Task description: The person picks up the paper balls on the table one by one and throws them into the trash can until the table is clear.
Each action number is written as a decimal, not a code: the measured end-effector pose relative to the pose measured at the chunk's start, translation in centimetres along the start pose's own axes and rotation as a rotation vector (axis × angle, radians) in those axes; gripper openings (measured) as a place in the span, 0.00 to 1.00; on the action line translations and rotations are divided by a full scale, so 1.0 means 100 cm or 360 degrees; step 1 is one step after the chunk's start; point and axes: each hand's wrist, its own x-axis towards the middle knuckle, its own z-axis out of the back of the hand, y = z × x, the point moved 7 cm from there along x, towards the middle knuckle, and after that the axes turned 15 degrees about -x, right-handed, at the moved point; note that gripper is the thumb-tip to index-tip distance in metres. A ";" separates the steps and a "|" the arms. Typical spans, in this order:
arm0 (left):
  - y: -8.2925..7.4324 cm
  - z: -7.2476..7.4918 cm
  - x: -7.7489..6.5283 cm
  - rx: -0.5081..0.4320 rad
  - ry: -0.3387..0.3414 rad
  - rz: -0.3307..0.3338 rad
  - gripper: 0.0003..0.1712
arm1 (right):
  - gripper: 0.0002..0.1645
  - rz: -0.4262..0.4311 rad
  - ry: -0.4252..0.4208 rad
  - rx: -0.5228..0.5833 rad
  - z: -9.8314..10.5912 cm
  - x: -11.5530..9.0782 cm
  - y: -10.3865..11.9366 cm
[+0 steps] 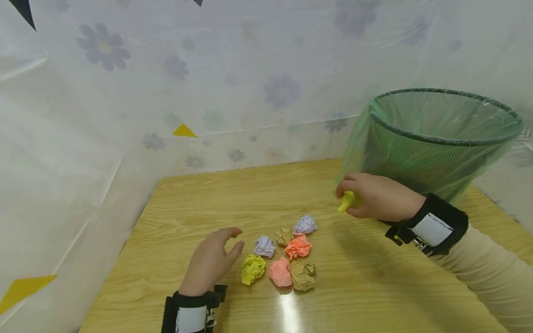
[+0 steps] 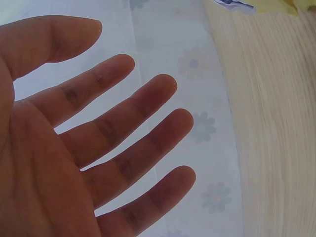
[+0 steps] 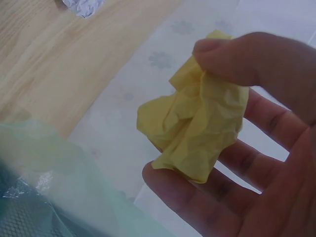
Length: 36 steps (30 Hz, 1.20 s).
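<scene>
My right hand [image 1: 376, 196] holds a crumpled yellow paper ball [image 3: 197, 123] between thumb and fingers, in front of a mesh wastebasket [image 1: 399, 157] lined with a green bag. My left hand [image 1: 212, 259] hovers over the table with fingers spread and nothing in it. Just right of it lies a cluster of crumpled paper balls: a yellow one [image 1: 253, 269], a white one [image 1: 264, 246], another white one [image 1: 305, 225], a pink one [image 1: 280, 272], an orange one [image 1: 298, 246], a small brown one [image 1: 283, 236] and a larger brown one [image 1: 304, 276].
The wooden table [image 1: 200, 199] ends at a flower-patterned plastic sheet [image 1: 233, 83] hanging behind and to the left. The basket stands at the table's back right, its round rim [image 1: 441, 138] above my right hand. Yellow triangles [image 1: 185, 131] show on the sheet.
</scene>
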 end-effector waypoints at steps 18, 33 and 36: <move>0.001 0.000 0.000 -0.0012 0.0003 -0.0003 0.18 | 0.18 0.0020 -0.0037 -0.0017 0.021 -0.002 -0.002; 0.000 0.000 0.000 -0.0018 0.0018 -0.0006 0.17 | 0.17 0.0004 -0.0050 -0.0033 0.029 -0.003 -0.006; -0.001 0.000 0.000 -0.0019 0.0019 -0.0012 0.17 | 0.17 -0.0014 -0.0048 -0.0033 0.034 -0.004 -0.008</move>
